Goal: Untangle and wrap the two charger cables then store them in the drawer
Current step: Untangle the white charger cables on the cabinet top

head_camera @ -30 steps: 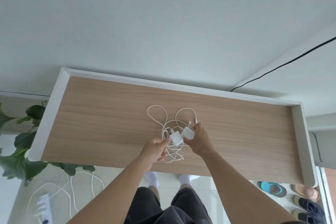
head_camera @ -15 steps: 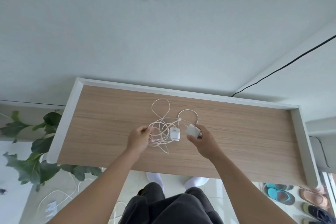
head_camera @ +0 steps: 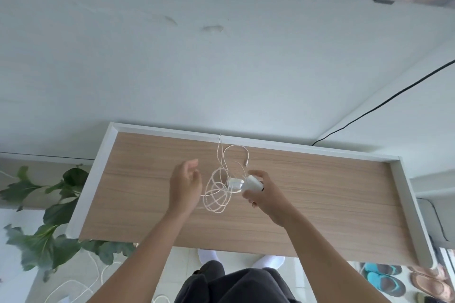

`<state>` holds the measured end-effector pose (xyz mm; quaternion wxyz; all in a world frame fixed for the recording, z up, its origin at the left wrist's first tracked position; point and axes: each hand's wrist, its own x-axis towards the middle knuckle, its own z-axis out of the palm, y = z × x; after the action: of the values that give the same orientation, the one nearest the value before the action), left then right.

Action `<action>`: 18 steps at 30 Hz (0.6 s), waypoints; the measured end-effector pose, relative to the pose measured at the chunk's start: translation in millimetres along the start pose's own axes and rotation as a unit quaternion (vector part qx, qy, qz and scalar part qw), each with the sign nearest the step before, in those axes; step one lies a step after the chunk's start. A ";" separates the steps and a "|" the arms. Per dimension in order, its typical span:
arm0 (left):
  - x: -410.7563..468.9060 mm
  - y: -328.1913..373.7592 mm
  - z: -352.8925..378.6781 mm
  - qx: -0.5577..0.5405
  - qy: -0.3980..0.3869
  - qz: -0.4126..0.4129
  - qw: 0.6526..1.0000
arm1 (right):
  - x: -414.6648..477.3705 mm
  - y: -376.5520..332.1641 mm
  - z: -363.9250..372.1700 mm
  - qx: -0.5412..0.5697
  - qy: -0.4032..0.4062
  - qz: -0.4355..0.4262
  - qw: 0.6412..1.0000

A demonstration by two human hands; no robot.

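Two white charger cables (head_camera: pixel 218 189) lie in one tangled bundle of loops over the middle of the wooden shelf top (head_camera: pixel 320 194). My right hand (head_camera: pixel 262 192) grips one white charger plug (head_camera: pixel 253 183) and holds it raised. The second white plug (head_camera: pixel 235 183) hangs just left of it among the loops. One cable end (head_camera: pixel 246 161) curls up toward the back rim. My left hand (head_camera: pixel 186 183) hovers just left of the bundle with fingers apart and holds nothing. No drawer is visible.
The shelf has a raised white rim (head_camera: pixel 98 174) on the left, back and right. A leafy plant (head_camera: pixel 49 204) stands at the left, with white cords (head_camera: pixel 81 285) on the floor. Shoes (head_camera: pixel 394 280) lie at the bottom right. A black wire (head_camera: pixel 384 106) runs along the wall.
My left hand has let go of the cable loops and opened beside them. My right hand has lifted its plug, and the bundle hangs in looser loops. The view has tilted upward.
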<state>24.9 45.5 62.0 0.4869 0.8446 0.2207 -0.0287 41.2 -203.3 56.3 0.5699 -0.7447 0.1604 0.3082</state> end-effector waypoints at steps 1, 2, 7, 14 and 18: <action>-4.3 6.4 2.8 -0.023 -0.008 0.021 0.999 | -1.2 -4.2 2.5 0.021 -0.010 -0.009 1.000; -8.5 12.5 5.8 -0.048 -0.037 0.029 0.998 | -3.3 -9.3 5.1 0.041 -0.019 -0.012 0.999; -21.8 31.4 24.4 -0.207 -0.150 -0.034 0.966 | -11.0 -30.5 14.1 0.072 -0.023 -0.009 0.997; -18.9 34.1 33.5 -0.203 -0.234 -0.091 0.946 | -7.3 -36.4 12.3 0.068 0.010 0.005 0.998; -18.9 30.6 26.9 -0.110 -0.324 -0.022 0.939 | -8.6 -42.5 8.2 0.082 0.038 0.015 0.996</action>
<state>24.6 3.5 77.7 0.6215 0.7254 0.0716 -0.2870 57.5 -183.9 92.4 0.6183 -0.7038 0.2175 0.2738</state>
